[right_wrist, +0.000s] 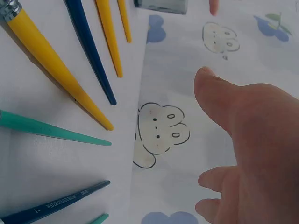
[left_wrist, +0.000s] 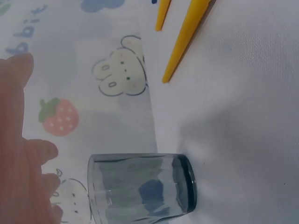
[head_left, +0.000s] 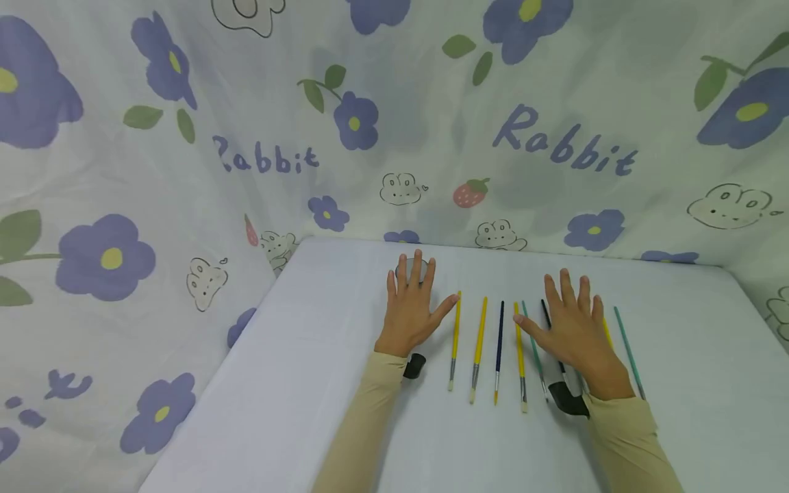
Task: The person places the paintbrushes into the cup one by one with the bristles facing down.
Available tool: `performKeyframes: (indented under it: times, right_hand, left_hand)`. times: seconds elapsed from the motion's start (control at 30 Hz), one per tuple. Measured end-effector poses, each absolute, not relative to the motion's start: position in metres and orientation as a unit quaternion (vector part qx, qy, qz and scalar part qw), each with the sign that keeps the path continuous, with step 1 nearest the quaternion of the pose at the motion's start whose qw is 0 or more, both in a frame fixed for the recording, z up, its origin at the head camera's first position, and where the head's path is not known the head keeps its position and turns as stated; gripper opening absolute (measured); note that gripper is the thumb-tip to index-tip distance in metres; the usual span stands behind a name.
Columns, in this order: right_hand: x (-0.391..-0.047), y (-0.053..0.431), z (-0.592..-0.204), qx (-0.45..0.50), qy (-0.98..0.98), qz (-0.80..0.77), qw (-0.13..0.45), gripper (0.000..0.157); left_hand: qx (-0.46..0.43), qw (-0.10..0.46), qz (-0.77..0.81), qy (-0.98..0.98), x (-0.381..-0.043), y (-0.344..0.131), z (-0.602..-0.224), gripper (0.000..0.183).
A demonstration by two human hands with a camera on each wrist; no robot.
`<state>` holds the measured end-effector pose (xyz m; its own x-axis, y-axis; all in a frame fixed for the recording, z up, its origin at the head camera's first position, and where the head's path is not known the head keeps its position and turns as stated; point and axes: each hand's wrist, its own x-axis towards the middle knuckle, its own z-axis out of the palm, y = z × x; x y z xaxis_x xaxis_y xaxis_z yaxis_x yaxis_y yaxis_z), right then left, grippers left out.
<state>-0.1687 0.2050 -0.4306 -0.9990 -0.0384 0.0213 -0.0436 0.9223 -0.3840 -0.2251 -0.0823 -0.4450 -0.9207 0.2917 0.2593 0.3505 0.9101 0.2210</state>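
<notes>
My left hand [head_left: 408,311] hovers over the table with straight, spread fingers, in front of a clear grey-tinted glass cup [left_wrist: 140,186]. In the head view the fingers partly cover that cup; the left wrist view shows it upright and apart from the hand. Over the paintbrushes my right hand [head_left: 576,332] is held with fingers spread, holding nothing. Several brushes lie in a row, bristles toward me: a yellow brush [head_left: 455,335] near the left thumb, another yellow brush [head_left: 479,342], a dark blue brush [head_left: 500,342] and a teal brush [head_left: 629,349] at the right end. My right hand hides parts of some.
The brushes and cup rest on a white-covered table [head_left: 277,383]. A curtain [head_left: 401,123] printed with purple flowers, rabbits and strawberries hangs behind it and along the left side. Dark wrist straps [head_left: 567,400] show at both cuffs.
</notes>
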Motion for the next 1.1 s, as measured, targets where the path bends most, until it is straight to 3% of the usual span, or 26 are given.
performKeyframes:
  times: [0.37,0.63,0.9,1.1]
  right_hand:
    - [-0.165,0.212,-0.423,0.024,-0.974,0.222,0.019,0.104]
    - [-0.165,0.238,-0.406,0.038,-0.950,0.303,0.068,0.087]
    - [-0.157,0.275,-0.397,-0.029,-0.939,0.332,0.086,0.076]
    - [-0.154,0.293,-0.402,-0.068,-0.938,0.333,0.063,0.073]
  left_hand:
    - [-0.165,0.128,-0.236,-0.949,-0.238,-0.097,-0.448,0.092]
    - [-0.072,0.129,-0.445,-0.883,-0.254,-0.114,-0.456,0.100]
    - [-0.032,0.101,-0.550,-0.828,-0.262,-0.113,-0.474,0.098]
    - [-0.030,0.088,-0.572,-0.815,-0.266,-0.108,-0.475,0.089]
